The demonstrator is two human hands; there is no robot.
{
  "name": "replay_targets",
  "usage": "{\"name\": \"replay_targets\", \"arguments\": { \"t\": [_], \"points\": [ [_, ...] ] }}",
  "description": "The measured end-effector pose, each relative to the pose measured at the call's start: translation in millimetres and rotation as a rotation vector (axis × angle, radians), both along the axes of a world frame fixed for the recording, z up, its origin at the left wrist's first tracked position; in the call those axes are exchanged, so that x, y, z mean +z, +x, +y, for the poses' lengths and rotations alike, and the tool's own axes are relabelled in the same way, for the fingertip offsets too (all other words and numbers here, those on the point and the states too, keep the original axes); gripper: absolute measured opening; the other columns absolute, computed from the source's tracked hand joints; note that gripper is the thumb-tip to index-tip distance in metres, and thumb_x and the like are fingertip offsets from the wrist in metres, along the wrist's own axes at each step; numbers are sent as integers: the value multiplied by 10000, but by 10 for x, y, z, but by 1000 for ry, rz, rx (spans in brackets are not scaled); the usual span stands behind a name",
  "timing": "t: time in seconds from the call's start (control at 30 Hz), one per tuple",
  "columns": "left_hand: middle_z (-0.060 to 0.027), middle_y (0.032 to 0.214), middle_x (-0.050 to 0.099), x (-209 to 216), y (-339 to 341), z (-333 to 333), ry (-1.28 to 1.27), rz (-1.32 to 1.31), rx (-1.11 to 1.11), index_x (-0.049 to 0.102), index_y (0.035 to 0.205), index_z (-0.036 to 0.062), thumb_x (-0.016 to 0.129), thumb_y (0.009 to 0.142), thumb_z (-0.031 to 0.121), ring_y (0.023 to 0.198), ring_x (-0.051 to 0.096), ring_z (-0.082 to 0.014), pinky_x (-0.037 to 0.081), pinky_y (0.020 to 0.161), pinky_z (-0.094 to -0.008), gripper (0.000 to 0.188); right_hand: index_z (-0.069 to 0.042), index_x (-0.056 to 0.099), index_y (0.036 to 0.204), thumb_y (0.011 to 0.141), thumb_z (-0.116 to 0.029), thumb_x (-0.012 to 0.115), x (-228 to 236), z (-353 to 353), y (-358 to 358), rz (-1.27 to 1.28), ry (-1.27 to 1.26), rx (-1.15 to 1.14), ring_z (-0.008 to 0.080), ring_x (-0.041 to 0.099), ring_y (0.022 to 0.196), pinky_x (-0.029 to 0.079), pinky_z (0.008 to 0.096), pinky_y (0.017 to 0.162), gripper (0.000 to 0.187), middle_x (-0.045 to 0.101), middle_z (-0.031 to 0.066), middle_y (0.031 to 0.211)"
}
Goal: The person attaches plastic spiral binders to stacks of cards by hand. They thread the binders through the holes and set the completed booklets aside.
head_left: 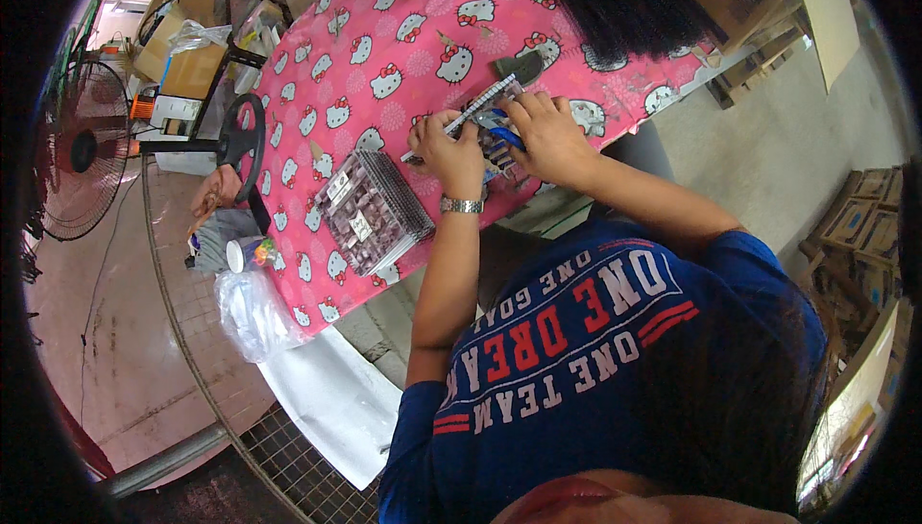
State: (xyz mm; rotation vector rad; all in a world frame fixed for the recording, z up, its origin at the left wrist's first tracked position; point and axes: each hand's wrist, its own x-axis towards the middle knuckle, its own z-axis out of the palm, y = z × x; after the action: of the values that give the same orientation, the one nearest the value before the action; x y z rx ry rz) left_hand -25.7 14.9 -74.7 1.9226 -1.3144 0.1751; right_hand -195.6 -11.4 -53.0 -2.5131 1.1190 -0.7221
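Notebook [490, 99], one, was held at the desk's [420, 55] near side, slanted from 8 toward 2 o'clock, its edge pinched by the left hand [449, 153], probably so that it was kept steady. One pair of blue pliers [509, 138] was gripped by the right hand [549, 142], fingers curled round the handles; whether the notebook was touched by the tips could not be told. At 8 o'clock from the hands, one notebook stack [370, 209] was placed, seemingly for easy reach, its copies uncountable. Toward 1 o'clock, one pile of black strips [624, 10] was laid, too fine to be counted.
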Motion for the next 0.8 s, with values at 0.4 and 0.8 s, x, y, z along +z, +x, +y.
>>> {"name": "replay_targets", "arguments": {
  "t": [0.4, 0.8],
  "points": [
    [-108, 925, 631, 2, -25, -1, -10, 47, -41, 629, 836, 76, 738, 658, 72, 996, 515, -336, 359, 938, -461, 208, -24, 517, 1184, 712, -232, 731, 43, 29, 25, 20, 27, -58, 328, 540, 1014, 413, 441, 839, 559, 555, 161, 1062],
    [-101, 962, 628, -21, 8, 4, 79, 42, -39, 704, 915, 118, 726, 688, 110, 1069, 492, -342, 349, 985, -505, 228, -35, 521, 1044, 721, -148, 694, 56, -128, 110, 106, 286, -35, 414, 643, 822, 520, 493, 699, 383, 627, 202, 918]
  ]
}}
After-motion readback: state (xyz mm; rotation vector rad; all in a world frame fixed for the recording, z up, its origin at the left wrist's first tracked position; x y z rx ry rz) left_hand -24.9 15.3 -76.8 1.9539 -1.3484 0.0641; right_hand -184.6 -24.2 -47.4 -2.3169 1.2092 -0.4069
